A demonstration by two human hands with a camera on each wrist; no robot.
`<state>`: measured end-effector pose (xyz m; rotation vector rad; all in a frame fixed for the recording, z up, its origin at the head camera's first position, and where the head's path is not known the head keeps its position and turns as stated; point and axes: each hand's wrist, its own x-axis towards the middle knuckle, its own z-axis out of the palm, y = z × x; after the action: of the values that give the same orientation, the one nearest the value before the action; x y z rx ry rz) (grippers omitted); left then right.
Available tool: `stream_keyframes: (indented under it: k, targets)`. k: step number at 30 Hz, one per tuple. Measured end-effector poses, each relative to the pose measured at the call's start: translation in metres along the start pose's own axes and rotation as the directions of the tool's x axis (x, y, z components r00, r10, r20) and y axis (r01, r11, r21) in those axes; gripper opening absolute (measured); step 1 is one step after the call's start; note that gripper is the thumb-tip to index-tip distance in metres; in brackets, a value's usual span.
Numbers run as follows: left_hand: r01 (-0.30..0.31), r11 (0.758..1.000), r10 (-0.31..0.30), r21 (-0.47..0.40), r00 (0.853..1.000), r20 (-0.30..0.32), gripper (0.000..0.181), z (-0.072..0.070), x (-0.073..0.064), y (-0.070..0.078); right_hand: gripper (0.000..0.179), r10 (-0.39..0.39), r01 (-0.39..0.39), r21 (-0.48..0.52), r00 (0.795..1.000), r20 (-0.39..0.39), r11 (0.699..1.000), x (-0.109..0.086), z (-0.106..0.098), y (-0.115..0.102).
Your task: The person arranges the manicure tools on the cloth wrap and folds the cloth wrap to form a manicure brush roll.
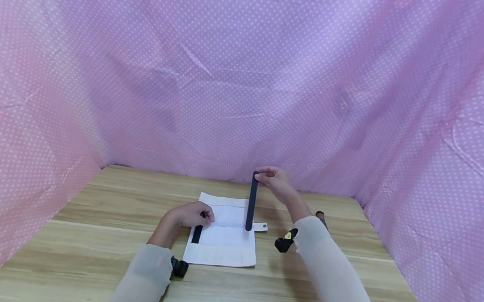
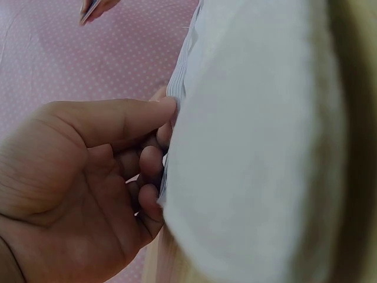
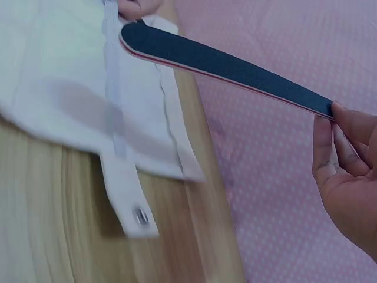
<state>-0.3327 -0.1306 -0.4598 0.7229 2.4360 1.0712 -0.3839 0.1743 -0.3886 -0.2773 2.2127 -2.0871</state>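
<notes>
A white fabric pouch [image 1: 221, 256] lies spread flat on the table, with an elastic band [image 3: 112, 71] across its middle and a snap strap [image 1: 260, 226] at its right edge. At the pouch's left side my left hand [image 1: 192, 213] pinches the elastic band between thumb and fingers. Beneath that hand, a black strip [image 1: 197, 234] lies on the pouch, its upper part hidden. My right hand [image 1: 276, 184] pinches one end of a black nail file [image 3: 230, 71] with a thin red line along its edge. The file hangs over the pouch's right side, free end downward.
A dark brown object [image 1: 322, 217] lies on the wooden table [image 1: 100, 235], partly behind the right sleeve. Pink dotted cloth [image 1: 236, 96] hangs behind the table and along both sides. Each wrist carries a small black camera.
</notes>
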Motion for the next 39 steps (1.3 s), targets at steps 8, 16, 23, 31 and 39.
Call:
stream_keyframes:
  k: [8,16,23,31,39]
  targets:
    - [0.023,1.000,-0.023,0.005,1.000,-0.011,0.008,0.001,0.001,0.001,0.029,-0.034,0.036,0.029,0.996,-0.079,0.999,0.011,0.038,0.005]
    - [0.014,1.000,-0.014,0.007,1.000,-0.008,0.007,0.001,0.003,-0.001,0.028,-0.059,0.069,0.068,0.988,-0.140,0.995,0.016,0.065,0.008]
    - [-0.001,1.000,0.001,-0.004,1.000,-0.002,0.007,0.002,0.001,-0.002,0.025,-0.072,0.092,0.108,0.982,-0.175,0.990,0.020,0.075,0.014]
    - [-0.016,1.000,0.016,-0.007,1.000,0.005,0.008,0.002,0.000,-0.002,0.027,-0.060,0.079,0.087,0.977,-0.204,0.993,0.024,0.078,0.024]
    - [-0.015,1.000,0.016,-0.017,1.000,0.009,0.008,0.002,-0.002,0.000,0.027,-0.042,0.064,0.082,0.968,-0.246,0.995,0.024,0.079,0.030]
